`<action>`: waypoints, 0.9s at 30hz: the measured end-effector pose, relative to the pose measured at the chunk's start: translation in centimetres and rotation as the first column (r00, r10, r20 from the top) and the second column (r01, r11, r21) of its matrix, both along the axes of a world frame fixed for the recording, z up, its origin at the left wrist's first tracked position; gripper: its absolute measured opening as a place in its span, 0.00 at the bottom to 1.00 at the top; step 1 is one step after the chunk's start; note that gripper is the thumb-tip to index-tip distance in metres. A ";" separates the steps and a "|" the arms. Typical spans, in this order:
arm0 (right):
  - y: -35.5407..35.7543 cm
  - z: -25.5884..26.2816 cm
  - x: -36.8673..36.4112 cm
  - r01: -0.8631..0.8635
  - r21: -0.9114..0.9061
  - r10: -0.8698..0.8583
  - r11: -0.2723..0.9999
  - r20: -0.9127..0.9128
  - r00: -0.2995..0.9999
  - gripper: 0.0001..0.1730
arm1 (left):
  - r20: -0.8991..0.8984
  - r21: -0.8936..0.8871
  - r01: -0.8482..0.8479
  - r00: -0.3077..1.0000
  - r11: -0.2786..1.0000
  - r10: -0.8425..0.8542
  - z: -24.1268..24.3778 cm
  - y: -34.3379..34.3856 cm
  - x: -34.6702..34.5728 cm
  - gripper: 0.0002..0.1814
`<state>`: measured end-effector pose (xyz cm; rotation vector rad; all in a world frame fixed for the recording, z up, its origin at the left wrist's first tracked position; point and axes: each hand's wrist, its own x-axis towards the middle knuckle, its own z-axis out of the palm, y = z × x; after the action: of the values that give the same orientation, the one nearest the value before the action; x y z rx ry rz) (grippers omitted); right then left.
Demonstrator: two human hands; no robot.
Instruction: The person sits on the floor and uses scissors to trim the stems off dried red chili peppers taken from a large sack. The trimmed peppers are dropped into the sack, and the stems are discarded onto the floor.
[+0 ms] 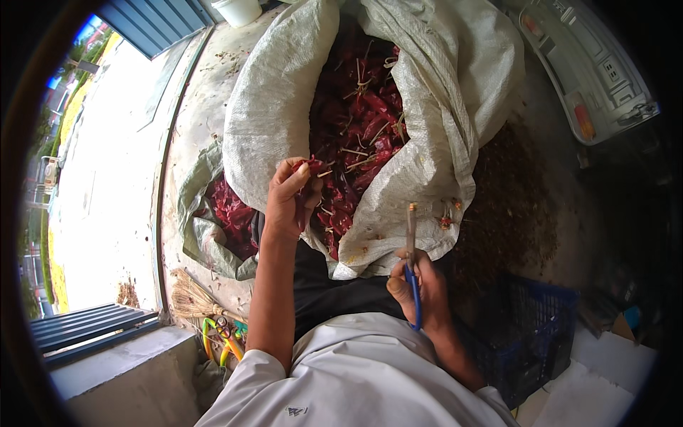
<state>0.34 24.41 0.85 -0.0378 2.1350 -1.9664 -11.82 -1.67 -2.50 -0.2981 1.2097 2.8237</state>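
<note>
A large white woven sack (pixel 269 107) stands open in front of me, filled with dried red chili peppers (pixel 373 109) with pale stems. My left hand (pixel 288 195) is closed around dried red chilies (pixel 309 164), held over the sack's near left rim. In my right hand (pixel 427 288) is a pair of scissors with blue handles (pixel 413 299); the blades point away from me and look closed, with an orange-brown bit at the tip. Left of the big sack, a smaller greenish woven sack (pixel 200 240) holds more red chilies (pixel 232 213).
Dark plant scraps (pixel 507 208) cover the floor at right, with a blue plastic crate (pixel 539 341) nearer me. A straw broom (pixel 195 296) lies at lower left, beside a low wall (pixel 128 363). A white bucket (pixel 237 12) and part of a vehicle (pixel 581 69) are farther off.
</note>
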 end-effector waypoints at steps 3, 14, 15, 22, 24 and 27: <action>-0.8 0.5 -0.7 -0.038 0.230 0.065 0.972 -0.112 0.992 0.34 | -0.051 0.150 0.035 0.998 0.988 -0.028 -0.4 0.1 1.0 0.10; -2.8 1.1 -2.4 -0.032 0.595 0.215 0.803 -0.240 0.947 0.37 | -0.059 0.414 0.141 0.990 0.899 -0.129 -0.3 3.0 4.6 0.11; -2.9 1.0 -2.4 -0.012 0.615 0.221 0.789 -0.265 0.939 0.37 | -0.051 0.421 0.139 0.990 0.896 -0.130 -0.2 3.4 4.8 0.11; -3.6 0.5 -2.7 0.181 0.737 0.248 0.652 -0.433 0.867 0.33 | -0.017 0.432 0.122 0.992 0.893 -0.127 0.9 5.2 5.9 0.12; -3.5 0.5 -2.6 0.204 0.751 0.258 0.628 -0.448 0.856 0.32 | -0.043 0.416 0.120 0.993 0.901 -0.112 0.8 5.6 6.3 0.12; -3.6 0.3 -2.5 0.238 0.771 0.267 0.591 -0.465 0.844 0.31 | -0.034 0.369 0.089 0.996 0.925 -0.082 1.2 6.0 6.4 0.11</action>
<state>-2.20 20.84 1.17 -0.5044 3.1910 -0.7834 -5.42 4.35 -1.34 -0.1926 0.6467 2.9003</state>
